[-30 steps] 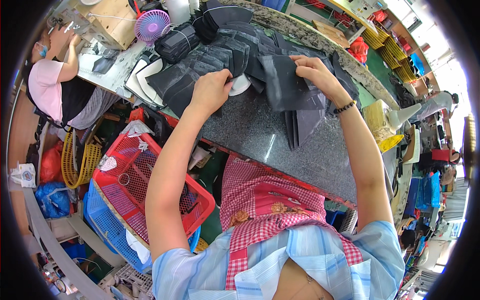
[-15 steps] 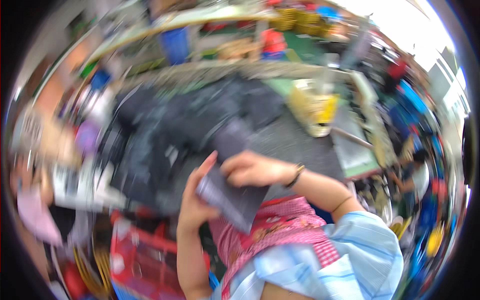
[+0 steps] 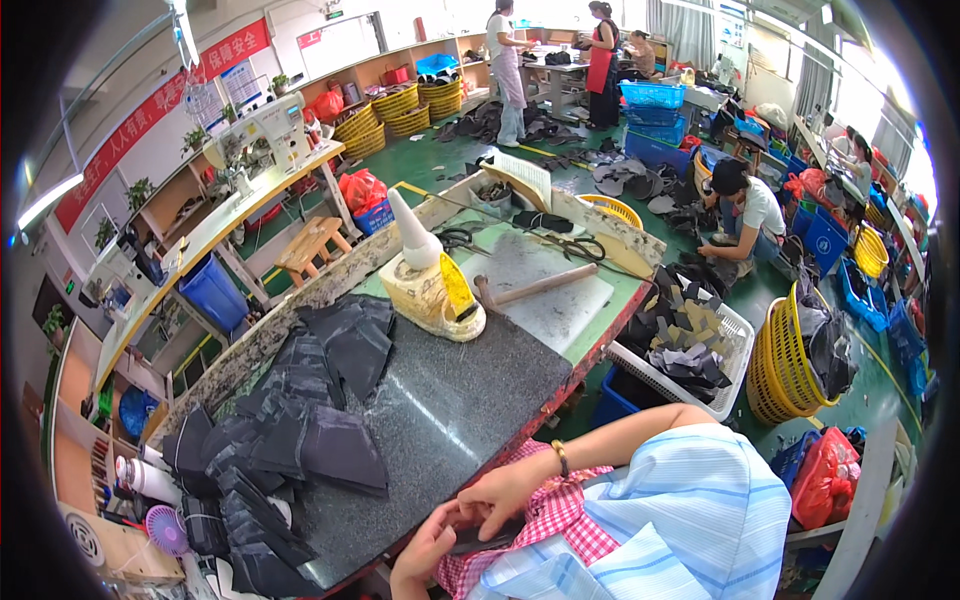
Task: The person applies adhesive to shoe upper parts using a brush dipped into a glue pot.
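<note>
The person holds a dark flat piece (image 3: 490, 536) low at the near edge of the desk (image 3: 470, 400), over the lap. Its long axis runs left to right between the hands. The right hand (image 3: 505, 490) lies on top, fingers curled over it; the left hand (image 3: 425, 552) pinches its left end (mostly hidden). The pile of dark cut pieces (image 3: 300, 440) lies up-left, nearer the left hand.

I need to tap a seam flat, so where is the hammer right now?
In the head view the hammer lies on the pale cutting mat at the far right part of the worktable, just right of the yellow glue pot and below the scissors.
</note>
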`<state>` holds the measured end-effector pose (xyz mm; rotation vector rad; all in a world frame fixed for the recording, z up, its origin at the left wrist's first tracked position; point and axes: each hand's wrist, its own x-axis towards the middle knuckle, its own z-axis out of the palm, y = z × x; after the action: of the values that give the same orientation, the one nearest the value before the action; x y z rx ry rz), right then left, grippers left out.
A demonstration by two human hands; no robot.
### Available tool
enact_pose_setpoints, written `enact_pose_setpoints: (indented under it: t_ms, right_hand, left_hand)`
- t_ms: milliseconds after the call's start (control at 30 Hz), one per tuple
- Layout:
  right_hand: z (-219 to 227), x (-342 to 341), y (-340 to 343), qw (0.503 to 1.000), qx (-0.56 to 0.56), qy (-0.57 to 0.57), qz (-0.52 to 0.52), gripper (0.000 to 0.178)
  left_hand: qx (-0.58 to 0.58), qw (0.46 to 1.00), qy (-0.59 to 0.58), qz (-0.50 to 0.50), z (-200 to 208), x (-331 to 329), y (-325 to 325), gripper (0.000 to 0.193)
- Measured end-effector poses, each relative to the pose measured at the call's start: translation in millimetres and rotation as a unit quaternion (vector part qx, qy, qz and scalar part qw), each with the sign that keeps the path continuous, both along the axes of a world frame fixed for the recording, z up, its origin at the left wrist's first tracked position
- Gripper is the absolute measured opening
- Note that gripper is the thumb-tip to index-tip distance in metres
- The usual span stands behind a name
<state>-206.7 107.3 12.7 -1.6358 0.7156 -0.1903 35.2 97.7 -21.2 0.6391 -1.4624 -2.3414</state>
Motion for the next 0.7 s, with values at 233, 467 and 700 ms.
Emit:
enact_pose_setpoints:
  t_ms: [233,467,700]
  right_hand:
    - [-5,11,-32,0.991,-0.042,-0.104,-0.069,0.058]
    - [61,-5,-100,0.980,-0.093,-0.126,-0.119,0.033]
    - [40,-2,-123,0.952,-0.004,-0.223,-0.209,0.026]
  left_hand:
    - [-0.141,0.974,0.034,0.173,48,-8,-8,0.087]
    - [0.011,0.958,0.127,0.257,76,-5,-51,0.094]
    - [0.048,0.983,0.036,0.174,82,-16,-89,0.048]
